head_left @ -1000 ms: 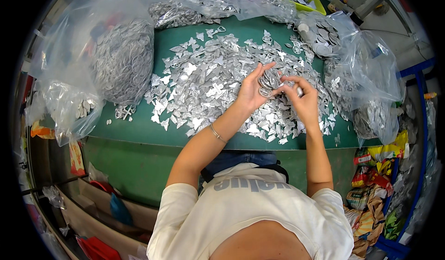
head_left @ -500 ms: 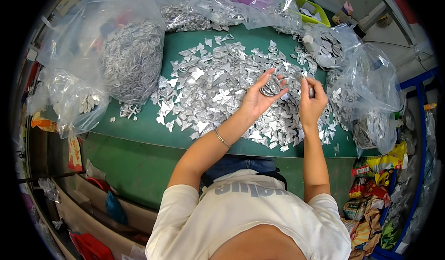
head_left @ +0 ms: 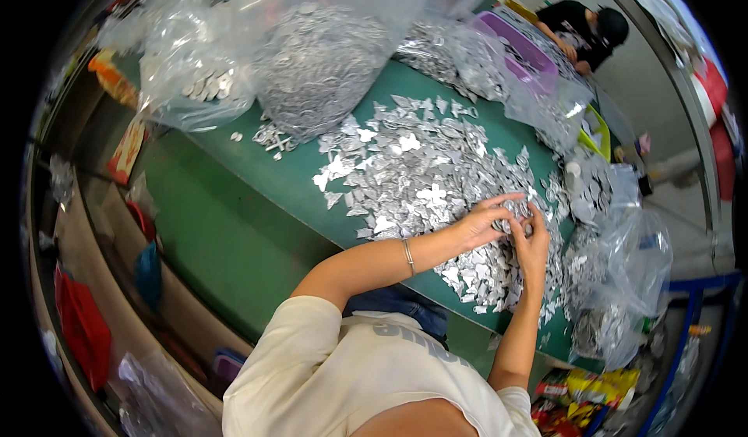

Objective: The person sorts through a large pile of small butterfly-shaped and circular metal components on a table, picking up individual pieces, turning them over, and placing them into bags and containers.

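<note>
A wide heap of small flat silver metal pieces (head_left: 421, 172) in many shapes covers the middle of the green table (head_left: 288, 180). Over the heap's right part, my left hand (head_left: 477, 228) is closed around a small cluster of silver metal pieces (head_left: 512, 209). My right hand (head_left: 534, 244) is right beside it, thumb and fingers bent together at the same cluster. Its fingertips meet those of the left hand, and whatever it pinches is too small to make out.
A large clear bag of metal pieces (head_left: 319, 70) and a smaller bag of discs (head_left: 206, 90) stand at the left. Further bags (head_left: 600, 281) line the right side. A purple basket (head_left: 485, 21) and a yellow-green tray (head_left: 598, 134) are farther back. Another person (head_left: 573, 24) works beyond them.
The view has swung, so the table now lies slanted and another person shows at the far right. My right hand has come in against my left, which keeps its cluster.
</note>
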Tool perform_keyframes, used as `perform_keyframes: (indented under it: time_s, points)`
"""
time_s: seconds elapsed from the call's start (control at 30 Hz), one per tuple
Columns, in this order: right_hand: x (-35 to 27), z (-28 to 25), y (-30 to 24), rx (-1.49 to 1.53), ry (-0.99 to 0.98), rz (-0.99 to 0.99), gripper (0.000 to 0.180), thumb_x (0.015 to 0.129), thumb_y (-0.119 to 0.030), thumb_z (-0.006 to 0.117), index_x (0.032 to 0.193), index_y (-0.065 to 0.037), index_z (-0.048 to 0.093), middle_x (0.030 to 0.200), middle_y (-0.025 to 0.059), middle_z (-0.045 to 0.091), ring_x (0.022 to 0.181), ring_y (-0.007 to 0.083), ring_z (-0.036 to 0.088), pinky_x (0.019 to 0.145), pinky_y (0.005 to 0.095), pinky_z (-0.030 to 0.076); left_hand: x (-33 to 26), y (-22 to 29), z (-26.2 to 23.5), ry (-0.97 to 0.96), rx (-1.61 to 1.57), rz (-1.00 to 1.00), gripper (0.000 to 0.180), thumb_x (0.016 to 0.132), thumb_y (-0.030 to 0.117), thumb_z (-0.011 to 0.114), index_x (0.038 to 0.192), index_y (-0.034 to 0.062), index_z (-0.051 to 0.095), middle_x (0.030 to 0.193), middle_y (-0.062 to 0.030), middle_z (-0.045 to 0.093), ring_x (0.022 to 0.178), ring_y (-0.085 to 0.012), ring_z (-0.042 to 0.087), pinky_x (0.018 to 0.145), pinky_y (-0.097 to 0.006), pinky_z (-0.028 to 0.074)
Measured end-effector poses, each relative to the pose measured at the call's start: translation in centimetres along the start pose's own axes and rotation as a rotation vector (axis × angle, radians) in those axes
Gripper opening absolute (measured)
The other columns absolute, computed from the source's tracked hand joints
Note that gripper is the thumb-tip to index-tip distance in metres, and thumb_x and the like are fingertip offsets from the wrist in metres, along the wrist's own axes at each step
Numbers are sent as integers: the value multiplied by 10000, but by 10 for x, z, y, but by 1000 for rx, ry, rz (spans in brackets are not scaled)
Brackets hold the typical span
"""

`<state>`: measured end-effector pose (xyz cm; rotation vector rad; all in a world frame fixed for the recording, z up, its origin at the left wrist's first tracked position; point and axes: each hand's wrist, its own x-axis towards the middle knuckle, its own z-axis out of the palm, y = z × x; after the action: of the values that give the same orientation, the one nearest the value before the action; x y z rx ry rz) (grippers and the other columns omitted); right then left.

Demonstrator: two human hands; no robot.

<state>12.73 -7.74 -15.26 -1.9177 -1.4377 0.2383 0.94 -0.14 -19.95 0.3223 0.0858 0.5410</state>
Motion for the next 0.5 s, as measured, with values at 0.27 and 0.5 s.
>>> perform_keyframes:
  time_s: [0.27,0.5]
  points:
    - [12,-3,3,-139,92,-27,208,813,-127,598,939,37,618,754,122,568,667,221,542,597,321,413,-3,2,5,-33,84,-28,501,788,62,514,1277,141,441,1075,-41,514,1072,-155,442,937,-523,283]
    - [30,-11,34,203,163,37,312,852,-164,586,612,-5,464,562,-24,368,514,65,323,455,241,239,0,-5,7,-26,119,-16,457,827,120,541,1263,56,420,1161,-72,542,1085,-177,515,823,-337,407]
